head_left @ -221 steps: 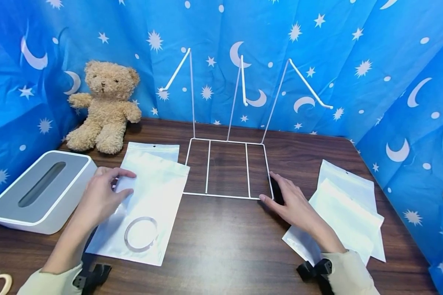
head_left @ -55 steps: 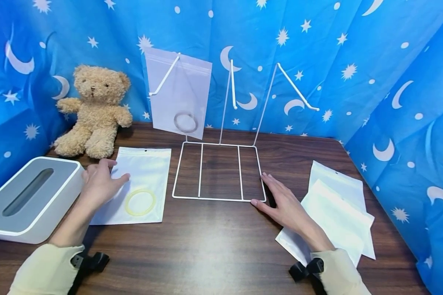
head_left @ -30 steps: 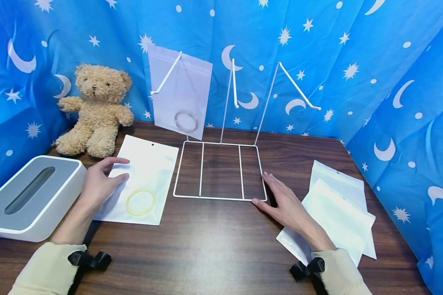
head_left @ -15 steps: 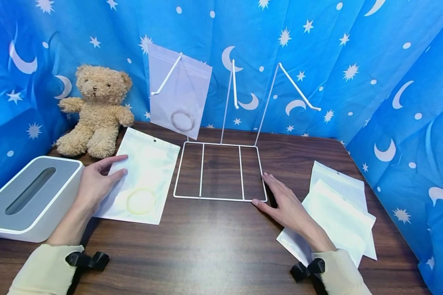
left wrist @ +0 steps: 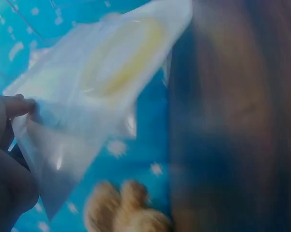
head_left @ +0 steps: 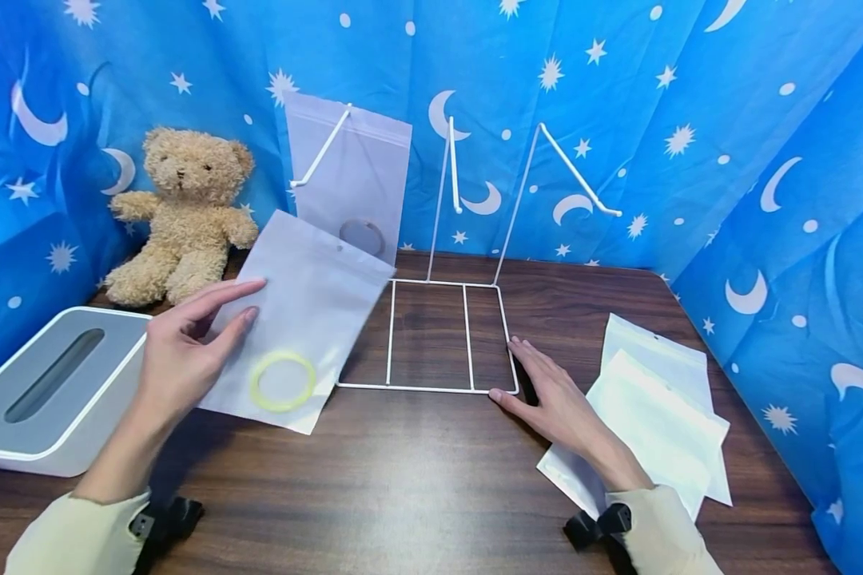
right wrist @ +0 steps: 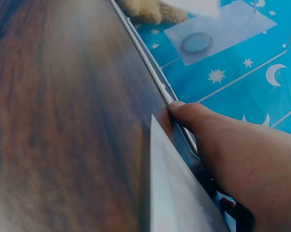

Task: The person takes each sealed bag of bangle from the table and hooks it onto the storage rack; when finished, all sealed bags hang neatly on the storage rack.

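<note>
My left hand pinches the left edge of a white zip bag between thumb and fingers. Through the bag shows a yellow ring, also visible in the blurred left wrist view. The bag is lifted and tilted, overlapping the front left of a white wire display rack. Another zip bag, with a greyish ring inside, hangs on the rack's left hook. The middle hook and right hook are bare. My right hand rests with extended fingers against the rack base's front right corner.
At the back left sits a teddy bear, behind a grey-topped tissue box. More white bags overlap at the right, partly under my right forearm. A blue star-and-moon curtain borders the table.
Earlier, the bag with the greyish ring went from the left pile onto the left hook. My left hand has since raised the yellow-ring bag off the table, rightward. The right hand stays put.
</note>
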Demonstrator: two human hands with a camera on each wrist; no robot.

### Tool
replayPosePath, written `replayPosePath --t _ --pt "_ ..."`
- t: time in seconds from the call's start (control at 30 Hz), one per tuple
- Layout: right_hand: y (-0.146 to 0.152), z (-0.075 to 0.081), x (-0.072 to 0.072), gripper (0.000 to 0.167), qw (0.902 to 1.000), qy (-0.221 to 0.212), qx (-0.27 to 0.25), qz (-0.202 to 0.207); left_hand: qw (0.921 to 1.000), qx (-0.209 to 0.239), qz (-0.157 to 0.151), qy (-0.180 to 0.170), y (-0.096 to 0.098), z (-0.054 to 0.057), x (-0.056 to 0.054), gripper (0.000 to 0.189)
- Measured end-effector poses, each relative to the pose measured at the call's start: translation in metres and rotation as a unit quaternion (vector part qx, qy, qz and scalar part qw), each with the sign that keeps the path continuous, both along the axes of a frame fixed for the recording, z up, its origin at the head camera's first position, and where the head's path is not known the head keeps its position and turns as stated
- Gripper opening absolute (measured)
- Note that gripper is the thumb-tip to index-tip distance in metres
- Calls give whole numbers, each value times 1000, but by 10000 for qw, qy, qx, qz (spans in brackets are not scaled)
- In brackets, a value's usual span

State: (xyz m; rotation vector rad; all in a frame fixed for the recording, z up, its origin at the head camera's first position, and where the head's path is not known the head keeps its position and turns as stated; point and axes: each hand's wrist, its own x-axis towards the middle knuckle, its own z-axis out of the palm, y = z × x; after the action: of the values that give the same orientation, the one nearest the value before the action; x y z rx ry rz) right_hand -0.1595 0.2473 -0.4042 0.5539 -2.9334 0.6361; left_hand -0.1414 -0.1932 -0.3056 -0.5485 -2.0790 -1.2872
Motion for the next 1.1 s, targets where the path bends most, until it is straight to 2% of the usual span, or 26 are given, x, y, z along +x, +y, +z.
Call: replayPosePath --t 0.07,0.17,0.27,0.43,0.63,0.73,0.9,1.1 --pt "0 0 0 88 10000 13 -10 4 9997 91 -218 103 12 11 8 39" --pt "0 0 0 88 10000 21 0 13 9963 534 -649 181 27 23 15 38" --pt "0 0 0 88 10000 26 2 21 9859 1144 -1202 196 39 29 18 36" --pt "0 1 0 88 10000 31 -23 57 9660 1844 -1810 50 56 33 19 34" --pt "0 -1 0 86 9999 39 -62 99 9513 2257 -2092 -159 77 30 12 35" --pt "-1 -2 0 86 9999 16 -51 93 9464 2392 -2155 -259 85 29 10 35" --pt "-1 -1 1 86 9999 33 -81 115 9447 2450 -2161 -288 97 33 13 34" --pt "1 0 1 86 9999 12 -85 101 9454 2436 -2136 -352 102 36 14 32"
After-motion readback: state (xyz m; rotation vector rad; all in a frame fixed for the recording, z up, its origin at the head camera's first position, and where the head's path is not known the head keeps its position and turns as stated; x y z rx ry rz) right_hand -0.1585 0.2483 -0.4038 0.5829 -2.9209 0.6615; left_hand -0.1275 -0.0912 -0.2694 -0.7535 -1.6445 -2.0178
